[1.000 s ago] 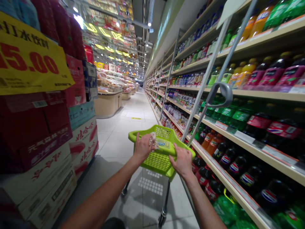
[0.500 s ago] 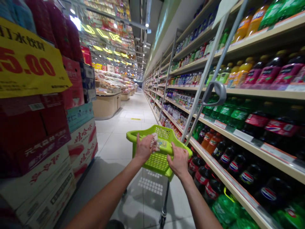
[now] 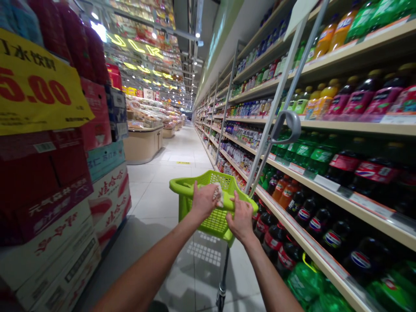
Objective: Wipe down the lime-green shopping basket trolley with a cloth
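A lime-green shopping cart [image 3: 200,225] with a perforated plastic basket stands in front of me on the aisle floor. My left hand [image 3: 204,201] is closed on a crumpled whitish cloth or tissue [image 3: 219,195], which is pressed against the cart's near handle bar; the thumb sticks up. Just right of it, my right hand [image 3: 241,216] wraps around the right part of the same handle, its thumb on the near side. The label on the handle's middle is hidden behind the cloth and left hand.
Shelves [image 3: 325,182] of soda bottles line the right side, with a slanted metal pole bearing a grey loop handle [image 3: 286,127] in front. Stacked drink cartons [image 3: 65,242] under a yellow price sign [image 3: 42,86] stand left. A food display counter [image 3: 143,145] is farther ahead.
My left hand has slid right along the handle with the cloth, covering the label and coming closer to my right hand. My right hand keeps its hold. The view has shifted slightly.
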Tool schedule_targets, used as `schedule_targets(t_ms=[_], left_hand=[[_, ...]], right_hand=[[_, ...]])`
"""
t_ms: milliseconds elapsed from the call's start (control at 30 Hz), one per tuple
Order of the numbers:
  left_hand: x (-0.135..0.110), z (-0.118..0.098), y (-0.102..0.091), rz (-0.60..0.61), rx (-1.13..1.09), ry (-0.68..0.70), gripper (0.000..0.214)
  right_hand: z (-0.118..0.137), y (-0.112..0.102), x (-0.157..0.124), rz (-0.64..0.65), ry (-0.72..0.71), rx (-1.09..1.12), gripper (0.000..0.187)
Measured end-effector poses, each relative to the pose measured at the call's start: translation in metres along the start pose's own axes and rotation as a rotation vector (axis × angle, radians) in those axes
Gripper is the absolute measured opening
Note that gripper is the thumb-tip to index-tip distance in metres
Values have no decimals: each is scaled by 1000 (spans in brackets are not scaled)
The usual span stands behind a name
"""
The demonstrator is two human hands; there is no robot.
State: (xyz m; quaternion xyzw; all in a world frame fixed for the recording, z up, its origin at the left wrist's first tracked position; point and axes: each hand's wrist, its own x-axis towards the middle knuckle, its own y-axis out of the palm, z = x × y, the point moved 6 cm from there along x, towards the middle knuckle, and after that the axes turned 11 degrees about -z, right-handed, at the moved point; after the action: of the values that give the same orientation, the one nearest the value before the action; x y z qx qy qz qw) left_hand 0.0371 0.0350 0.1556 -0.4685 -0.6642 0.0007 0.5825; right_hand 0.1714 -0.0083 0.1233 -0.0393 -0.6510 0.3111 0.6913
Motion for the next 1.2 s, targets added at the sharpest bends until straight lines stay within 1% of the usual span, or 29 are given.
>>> schedule_targets(t_ms=[67, 100, 133, 167, 233, 267, 333, 367, 400, 433, 467, 567, 600, 633, 667, 700, 800, 833, 867, 900, 1000, 1033, 1067, 1100, 1133, 1200], left_hand=[[-5, -28, 10, 39, -29, 95, 35], [-7, -36, 13, 53, -39, 126, 38], [-9, -37, 14, 70, -51, 150, 39], [-11, -33, 14, 89, -64, 165, 39], [-10, -11, 7, 108, -81, 148, 36], [-8, 4, 1, 97, -75, 103, 34], [-4, 35, -12, 28, -25, -43, 29], [-3, 45, -17, -14, 4, -111, 28], [-3, 48, -19, -44, 24, -149, 28], [-4, 44, -17, -57, 30, -147, 29], [-6, 33, -13, -51, 18, -105, 30], [-16, -11, 6, 19, -62, 131, 34], [-19, -19, 10, 34, -79, 186, 34], [-20, -22, 11, 37, -85, 209, 35], [-19, -17, 9, 28, -78, 196, 35], [-16, -7, 5, 7, -57, 144, 35], [-5, 36, -15, -94, 46, -111, 33], [-3, 43, -19, -113, 66, -161, 32], [-2, 43, -20, -111, 69, -166, 31], [-2, 35, -17, -88, 53, -126, 31], [-11, -12, 4, 36, -48, 127, 33], [-15, -25, 10, 58, -73, 186, 33], [-18, -33, 14, 67, -89, 223, 34], [-20, -35, 15, 64, -94, 234, 35], [-20, -30, 14, 50, -88, 221, 35], [-14, -5, 5, 0, -50, 121, 36]], right_hand=[[-1, 1, 0, -6, -2, 41, 79], [-3, 1, 0, -11, 3, 56, 79], [-5, 0, -1, -16, 9, 68, 80], [-7, -1, -1, -19, 13, 75, 81], [-10, -2, -2, -17, 14, 80, 81], [-10, -3, -3, -16, 12, 80, 81], [-8, -4, -3, -19, 14, 75, 80], [-7, -4, -3, -23, 18, 72, 80], [-6, -4, -3, -27, 22, 70, 80], [-5, -3, -3, -29, 24, 68, 80], [-4, -3, -2, -29, 24, 68, 81], [-4, -1, -2, -23, 13, 75, 81], [-5, -1, -2, -22, 9, 78, 81], [-6, -1, -2, -23, 5, 81, 81], [-7, -2, -2, -26, 3, 84, 81], [-7, -2, -2, -30, 3, 87, 81], [-7, -4, -3, -44, 14, 78, 80], [-6, -4, -3, -46, 18, 71, 80], [-5, -4, -3, -47, 23, 63, 79], [-3, -4, -3, -46, 27, 58, 78], [-2, -3, -3, -43, 16, 50, 76], [-2, -4, -3, -47, 7, 48, 75], [-3, -4, -4, -52, -1, 50, 74], [-5, -5, -4, -56, -7, 56, 74], [-6, -6, -4, -58, -12, 65, 74], [-8, -8, -5, -57, -10, 88, 74]])
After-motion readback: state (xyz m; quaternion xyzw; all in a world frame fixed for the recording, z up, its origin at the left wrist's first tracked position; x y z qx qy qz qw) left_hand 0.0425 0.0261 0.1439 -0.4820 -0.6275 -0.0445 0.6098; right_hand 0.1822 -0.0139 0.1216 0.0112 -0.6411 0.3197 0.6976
